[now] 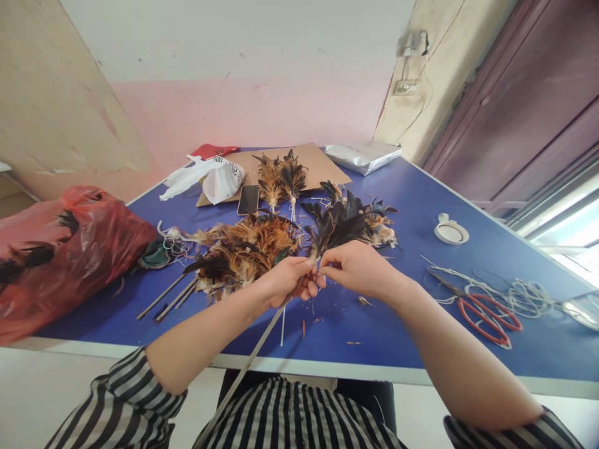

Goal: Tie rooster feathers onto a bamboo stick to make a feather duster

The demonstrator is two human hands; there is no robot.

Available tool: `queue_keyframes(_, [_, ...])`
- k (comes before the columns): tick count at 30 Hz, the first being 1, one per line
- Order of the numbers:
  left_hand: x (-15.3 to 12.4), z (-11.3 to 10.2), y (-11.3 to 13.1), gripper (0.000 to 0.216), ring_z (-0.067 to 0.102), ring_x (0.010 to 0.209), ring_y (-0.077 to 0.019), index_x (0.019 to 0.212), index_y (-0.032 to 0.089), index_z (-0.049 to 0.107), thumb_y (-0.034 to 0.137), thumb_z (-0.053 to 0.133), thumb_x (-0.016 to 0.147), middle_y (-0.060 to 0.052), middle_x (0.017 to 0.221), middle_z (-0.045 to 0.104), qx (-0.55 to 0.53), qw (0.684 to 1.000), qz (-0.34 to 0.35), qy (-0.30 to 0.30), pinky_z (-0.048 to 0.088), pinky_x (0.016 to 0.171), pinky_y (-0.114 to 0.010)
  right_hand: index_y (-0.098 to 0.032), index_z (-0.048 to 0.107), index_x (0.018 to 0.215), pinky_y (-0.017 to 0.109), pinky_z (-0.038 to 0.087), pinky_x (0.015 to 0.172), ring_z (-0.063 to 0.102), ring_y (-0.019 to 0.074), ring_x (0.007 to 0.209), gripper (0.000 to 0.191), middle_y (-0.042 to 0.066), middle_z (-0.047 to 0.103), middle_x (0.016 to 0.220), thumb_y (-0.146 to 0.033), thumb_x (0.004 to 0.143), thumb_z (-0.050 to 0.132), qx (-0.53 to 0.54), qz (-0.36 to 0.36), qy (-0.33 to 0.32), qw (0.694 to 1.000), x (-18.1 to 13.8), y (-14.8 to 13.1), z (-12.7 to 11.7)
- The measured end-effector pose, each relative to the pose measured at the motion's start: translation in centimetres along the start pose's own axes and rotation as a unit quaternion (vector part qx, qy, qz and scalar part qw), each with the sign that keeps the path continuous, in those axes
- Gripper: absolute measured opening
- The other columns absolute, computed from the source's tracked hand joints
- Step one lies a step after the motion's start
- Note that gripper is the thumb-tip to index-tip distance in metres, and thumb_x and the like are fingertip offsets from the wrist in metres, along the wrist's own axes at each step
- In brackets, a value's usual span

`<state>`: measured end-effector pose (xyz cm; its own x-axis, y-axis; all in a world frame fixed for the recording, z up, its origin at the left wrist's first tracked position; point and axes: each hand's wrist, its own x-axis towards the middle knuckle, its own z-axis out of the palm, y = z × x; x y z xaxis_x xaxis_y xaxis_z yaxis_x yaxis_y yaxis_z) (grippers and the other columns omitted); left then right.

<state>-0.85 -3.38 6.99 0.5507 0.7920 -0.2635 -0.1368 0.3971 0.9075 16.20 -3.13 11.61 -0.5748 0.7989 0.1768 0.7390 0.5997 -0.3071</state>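
Note:
My left hand [297,279] is closed around a long thin stick [253,355], which slants down toward my lap. Close against it, my right hand [359,268] pinches with thumb and forefinger; whatever lies in that pinch is too small to make out. Dark feathers [334,226] fan out just beyond my fingertips, and I cannot tell whether they are joined to the stick. A thin white strip [282,327] hangs below my left hand. Left of my hands lies a pile of brown feathers [248,246], with several sticks [175,299] poking out.
Red-handled scissors [489,318] and loose string [528,298] lie on the blue table [397,349] at right, below a tape roll [452,232]. Farther back are a phone [248,200], cardboard [322,165], feather bundles [271,181] and a silver packet [364,157]. A red plastic bag [88,255] bulges at left.

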Motion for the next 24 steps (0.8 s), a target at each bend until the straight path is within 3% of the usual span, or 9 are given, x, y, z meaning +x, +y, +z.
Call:
queue_keyframes(6, [-0.9, 0.2, 0.3, 0.022, 0.031, 0.036, -0.0018, 0.071, 0.017, 0.04, 0.034, 0.047, 0.083, 0.007, 0.056, 0.034, 0.054, 0.998, -0.011, 0.024, 0.013, 0.033, -0.014, -0.023, 0.07, 0.076, 0.021, 0.033, 0.055, 0.054, 0.0115, 0.058, 0.016, 0.0, 0.066, 0.066, -0.026, 0.076, 0.054, 0.007, 0.011, -0.023, 1.0, -0.2, 0.5, 0.0])
queue_keyframes(11, [-1.6, -0.7, 0.1, 0.02, 0.03, 0.038, -0.0031, 0.069, 0.018, 0.038, 0.029, 0.036, 0.086, 0.007, 0.055, 0.032, 0.219, 0.971, -0.017, 0.099, 0.021, 0.038, -0.016, -0.022, 0.069, 0.074, 0.022, 0.037, 0.056, 0.056, 0.0121, 0.06, 0.017, 0.0, 0.067, 0.068, -0.025, 0.076, 0.053, 0.012, 0.017, -0.053, 0.998, -1.0, 1.2, -1.7])
queue_keyframes(14, [-2.2, -1.6, -0.2, 0.021, 0.035, 0.045, -0.0061, 0.069, 0.018, 0.038, 0.029, 0.034, 0.086, 0.005, 0.057, 0.036, 0.369, 0.921, 0.028, 0.122, 0.027, 0.044, -0.02, -0.022, 0.069, 0.075, 0.022, 0.039, 0.058, 0.057, 0.0127, 0.062, 0.018, 0.0, 0.068, 0.071, -0.026, 0.077, 0.052, 0.012, 0.021, -0.044, 0.999, -1.3, 1.6, -2.7])
queue_keyframes(17, [-3.0, -1.8, -0.5, 0.021, 0.037, 0.052, -0.0099, 0.068, 0.019, 0.036, 0.03, 0.034, 0.086, 0.003, 0.059, 0.039, 0.526, 0.834, 0.094, 0.138, 0.027, 0.051, -0.024, -0.022, 0.069, 0.076, 0.022, 0.04, 0.061, 0.059, 0.0134, 0.066, 0.017, 0.0, 0.069, 0.073, -0.026, 0.077, 0.052, 0.007, 0.011, -0.031, 0.999, -1.3, 1.6, -3.0])
queue_keyframes(19, [-3.6, -1.5, -0.5, 0.02, 0.036, 0.053, -0.0113, 0.069, 0.02, 0.035, 0.028, 0.033, 0.087, 0.002, 0.059, 0.039, 0.582, 0.794, 0.11, 0.134, 0.025, 0.053, -0.026, -0.022, 0.069, 0.076, 0.022, 0.041, 0.062, 0.059, 0.0135, 0.067, 0.017, 0.0, 0.068, 0.074, -0.025, 0.077, 0.052, 0.004, -0.006, -0.023, 1.0, -1.2, 1.5, -3.0])
queue_keyframes(24, [-4.4, -1.3, -0.6, 0.021, 0.034, 0.052, -0.0125, 0.069, 0.02, 0.035, 0.029, 0.032, 0.088, 0.0, 0.059, 0.041, 0.61, 0.779, 0.09, 0.115, 0.022, 0.053, -0.028, -0.021, 0.068, 0.076, 0.023, 0.041, 0.064, 0.058, 0.014, 0.07, 0.016, 0.001, 0.067, 0.077, -0.024, 0.079, 0.053, -0.011, -0.043, 0.005, 0.999, -1.3, 1.2, -3.2])
